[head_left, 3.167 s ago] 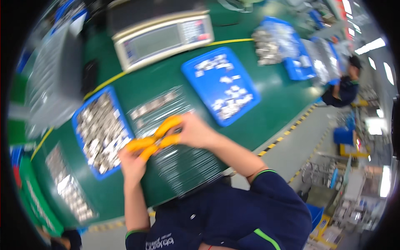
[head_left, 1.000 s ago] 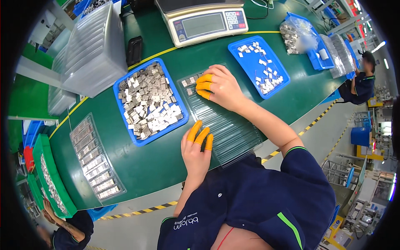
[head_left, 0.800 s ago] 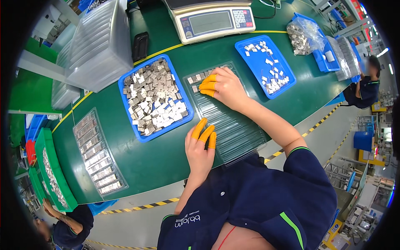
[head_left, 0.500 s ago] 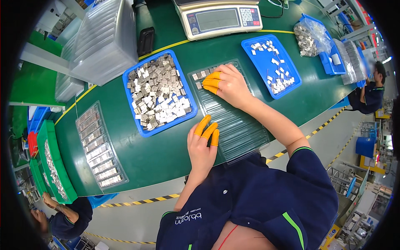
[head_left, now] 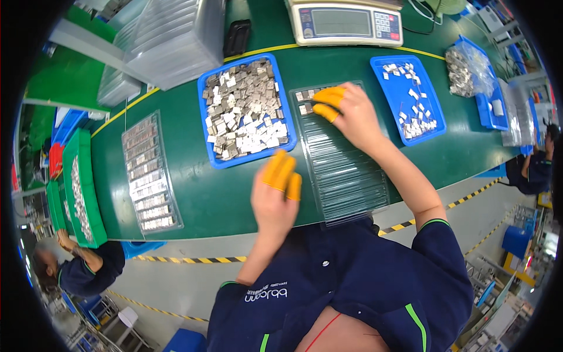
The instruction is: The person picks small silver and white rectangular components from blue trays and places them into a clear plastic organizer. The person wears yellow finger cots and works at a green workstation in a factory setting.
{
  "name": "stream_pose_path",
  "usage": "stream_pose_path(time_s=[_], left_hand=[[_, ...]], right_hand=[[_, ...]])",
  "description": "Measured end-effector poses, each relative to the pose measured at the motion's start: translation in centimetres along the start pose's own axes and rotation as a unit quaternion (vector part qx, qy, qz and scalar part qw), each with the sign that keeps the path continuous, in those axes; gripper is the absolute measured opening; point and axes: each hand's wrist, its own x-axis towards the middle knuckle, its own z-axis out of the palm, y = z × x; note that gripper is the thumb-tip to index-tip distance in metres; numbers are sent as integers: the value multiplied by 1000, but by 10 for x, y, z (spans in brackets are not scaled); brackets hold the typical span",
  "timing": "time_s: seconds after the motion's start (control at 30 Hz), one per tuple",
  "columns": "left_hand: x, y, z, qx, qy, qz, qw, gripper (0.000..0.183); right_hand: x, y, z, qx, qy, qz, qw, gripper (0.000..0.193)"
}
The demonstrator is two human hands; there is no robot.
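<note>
Yellow-orange finger covers are on several fingers of both hands. My left hand (head_left: 274,199) is just off the near right corner of a blue bin (head_left: 216,161). Its fingers stretch forward, slightly blurred, with nothing visible in them. The bin holds a heap of small flat metal pieces (head_left: 246,105). My right hand (head_left: 353,117) is bent over the far end of a clear ribbed tray (head_left: 346,176), fingertips drawn together beside a few metal pieces (head_left: 306,109) lying in its far grooves. Whatever those fingertips hold is hidden.
A filled clear tray (head_left: 146,170) lies at the left, near green bins (head_left: 88,193) where another person works. Right of my tray stands a blue bin (head_left: 390,97) of white pieces. Behind are a scale (head_left: 346,23), stacked clear trays (head_left: 176,47) and a black holder (head_left: 237,38).
The view has shifted, so the table's things appear farther right. My left hand has moved toward the metal-piece bin. My right hand stays over the tray's far end.
</note>
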Motion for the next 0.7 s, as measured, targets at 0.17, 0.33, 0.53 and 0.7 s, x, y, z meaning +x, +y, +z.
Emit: stream_pose_path(time_s=[0.17, 0.33, 0.53, 0.7], left_hand=[[38, -50, -35, 220, 39, -80, 971, 41], [56, -65, -33, 201, 21, -153, 967, 35], [82, -71, -16, 210, 6, -132, 969, 21], [102, -58, -20, 320, -14, -152, 935, 19]], right_hand=[[-14, 25, -27, 77, -15, 140, 987, 18], [-34, 71, -65, 83, 68, 300, 948, 17], [-60, 114, -110, -47, -54, 363, 929, 38], [-61, 98, -124, -87, -168, 357, 915, 59]])
